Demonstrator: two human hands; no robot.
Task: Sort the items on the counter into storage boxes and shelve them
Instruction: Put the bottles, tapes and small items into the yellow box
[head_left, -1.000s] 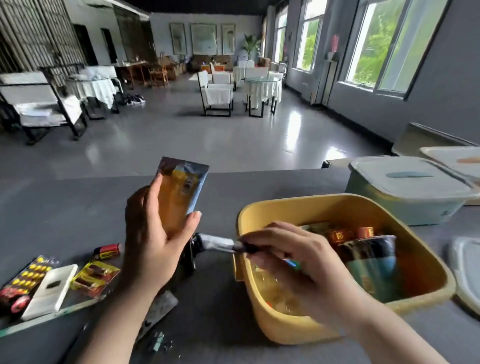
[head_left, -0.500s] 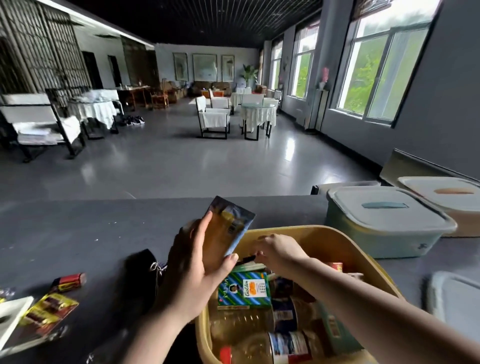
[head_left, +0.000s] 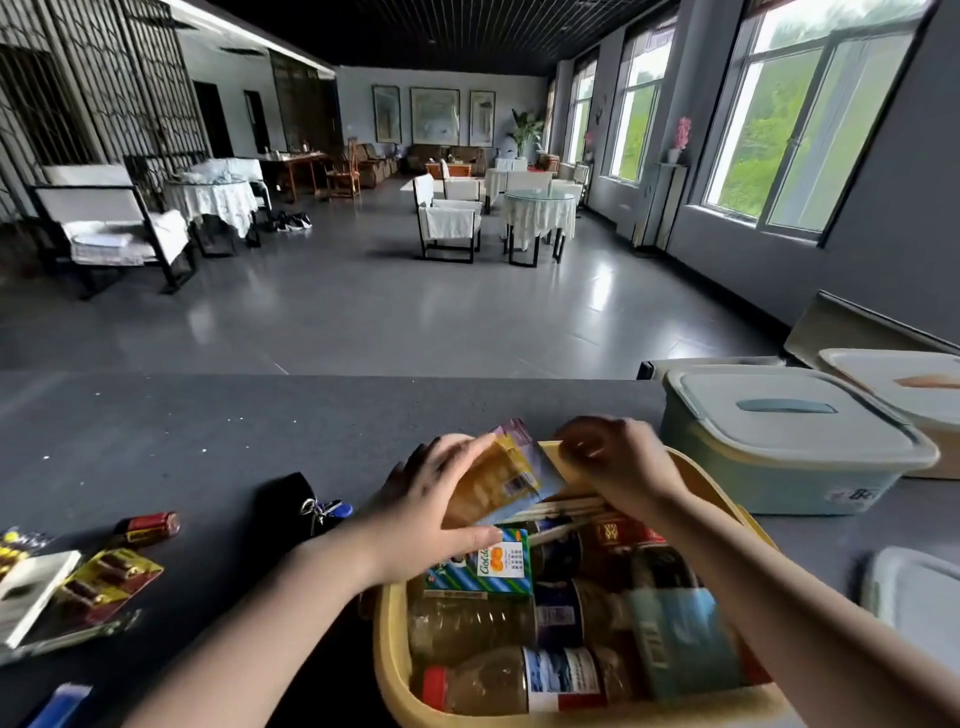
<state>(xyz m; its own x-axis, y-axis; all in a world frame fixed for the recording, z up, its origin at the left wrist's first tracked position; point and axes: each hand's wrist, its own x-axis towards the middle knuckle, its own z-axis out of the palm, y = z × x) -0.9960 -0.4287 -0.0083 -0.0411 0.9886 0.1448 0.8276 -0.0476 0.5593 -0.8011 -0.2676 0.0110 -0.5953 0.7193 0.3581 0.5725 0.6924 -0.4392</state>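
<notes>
packet (head_left: 506, 480) pinched by left hand (head_left: 434, 512).

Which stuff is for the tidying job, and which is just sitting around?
For the job: yellow plastic storage box; orange snack packet in left hand; right hand; red battery on the counter.
Just around: white-clothed round table; three framed pictures.

Single head-worn wide-angle view, facing forward and down, close over counter (head_left: 218, 431), room beyond
</notes>
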